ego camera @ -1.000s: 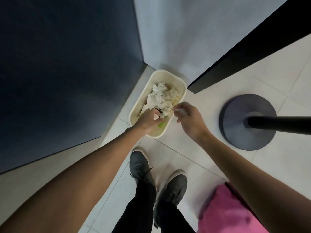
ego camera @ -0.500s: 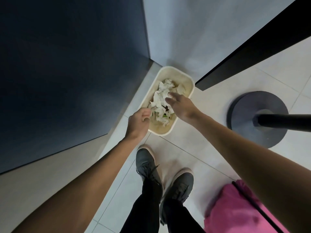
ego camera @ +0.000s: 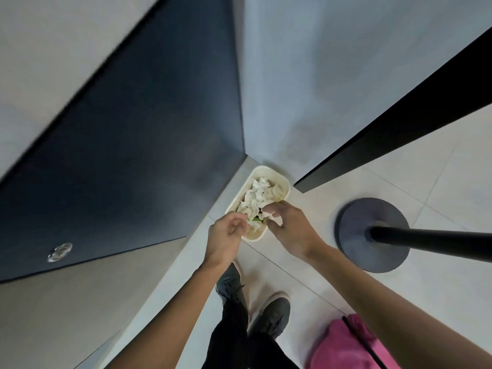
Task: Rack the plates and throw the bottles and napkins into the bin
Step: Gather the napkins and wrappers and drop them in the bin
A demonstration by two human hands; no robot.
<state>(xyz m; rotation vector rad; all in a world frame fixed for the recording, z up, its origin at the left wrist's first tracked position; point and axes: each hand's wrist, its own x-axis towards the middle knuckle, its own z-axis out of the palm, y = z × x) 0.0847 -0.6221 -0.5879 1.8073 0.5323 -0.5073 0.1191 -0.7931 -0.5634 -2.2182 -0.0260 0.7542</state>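
Observation:
A cream rectangular bin stands on the tiled floor in the corner, filled with crumpled white napkins. A bit of green shows among them near the close end. My left hand hovers at the bin's near left rim, its fingers loosely curled and holding nothing. Over the near right rim, my right hand pinches a white napkin in its fingertips.
A dark blue wall panel with a round metal fitting runs on the left. A black panel stands at the right. A stanchion base and its pole lie right of the bin. Pink cloth hangs bottom right; my shoes stand below.
The view has pulled back and up from the bin. My right hand drew back from the bin's middle to its near rim with fingers curling; my left hand stayed at the near left rim.

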